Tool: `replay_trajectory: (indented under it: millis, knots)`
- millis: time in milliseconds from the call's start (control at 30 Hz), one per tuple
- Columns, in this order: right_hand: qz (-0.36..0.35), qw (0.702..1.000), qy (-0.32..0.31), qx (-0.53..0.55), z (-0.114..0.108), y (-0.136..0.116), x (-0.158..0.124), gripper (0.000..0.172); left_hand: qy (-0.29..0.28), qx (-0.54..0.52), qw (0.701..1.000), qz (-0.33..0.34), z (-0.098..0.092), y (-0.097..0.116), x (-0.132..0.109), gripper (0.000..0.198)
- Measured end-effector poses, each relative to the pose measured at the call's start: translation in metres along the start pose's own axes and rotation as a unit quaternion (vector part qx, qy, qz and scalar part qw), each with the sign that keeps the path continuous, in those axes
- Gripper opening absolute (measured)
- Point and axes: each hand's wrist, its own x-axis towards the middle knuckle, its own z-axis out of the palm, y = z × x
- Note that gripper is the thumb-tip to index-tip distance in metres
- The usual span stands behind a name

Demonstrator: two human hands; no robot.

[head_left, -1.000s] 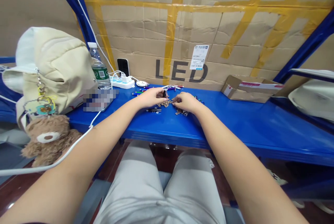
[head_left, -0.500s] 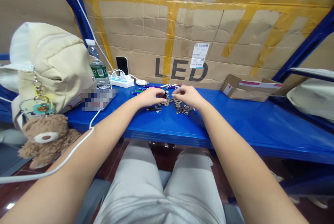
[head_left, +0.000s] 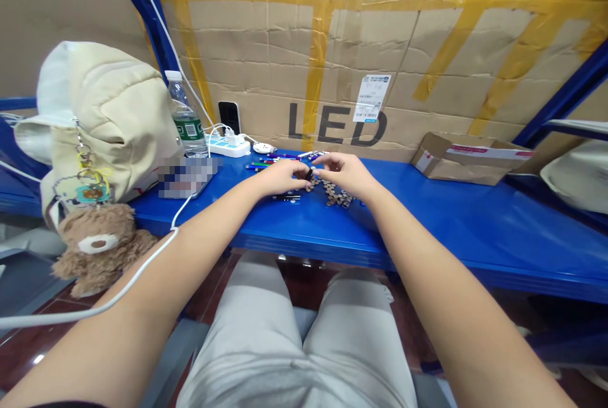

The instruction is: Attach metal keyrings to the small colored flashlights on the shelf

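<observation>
My left hand (head_left: pixel 287 178) is closed on a small black cylinder (head_left: pixel 309 174) held between thumb and fingers, just above the blue tabletop. My right hand (head_left: pixel 349 175) is pinched, its fingertips meeting the end of that cylinder; anything between them is too small to make out. Beneath and between the hands lies a scatter of small round coin-like metal pieces (head_left: pixel 331 192). Slender black and silver pen-like parts (head_left: pixel 286 197) rest in front of my left hand. Behind the hands are several coloured pens (head_left: pixel 259 166), partly covered by my left hand.
On the left stand a cream backpack (head_left: pixel 128 104) with a plush bear (head_left: pixel 102 243), a water bottle (head_left: pixel 189 126), a phone-like slab (head_left: pixel 202 183) and a white power strip (head_left: pixel 232 147). A white cable (head_left: pixel 142 278) crosses my left forearm. An open cardboard box (head_left: pixel 470 161) sits at right.
My right hand has come left to the black cylinder, closing the gap between the hands. The cylinder now tilts differently in my left hand. The whole view has shifted slightly.
</observation>
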Motion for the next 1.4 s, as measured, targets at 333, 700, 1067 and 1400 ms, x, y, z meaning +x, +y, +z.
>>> replay_trajectory:
  millis: [333, 700, 1067, 1400]
  knots:
    - [0.082, 0.978, -0.048, -0.185, -0.011, 0.022, 0.0, 0.02, 0.056, -0.004, 0.998, 0.029, 0.004, -0.008, 0.002, 0.018]
    - [0.109, 0.967, -0.105, -0.205, -0.006, 0.024, -0.002, 0.015, 0.054, 0.0, 0.998, 0.035, 0.004, -0.007, 0.002, 0.022]
    - [0.142, 0.962, -0.126, -0.196, -0.007, 0.023, -0.003, 0.01, 0.027, 0.001, 0.999, 0.022, 0.003, -0.005, 0.001, 0.019]
    - [-0.008, 0.999, 0.025, -0.043, -0.002, 0.003, -0.001, 0.023, -0.001, 0.031, 0.999, -0.008, 0.0, -0.001, -0.001, 0.021]
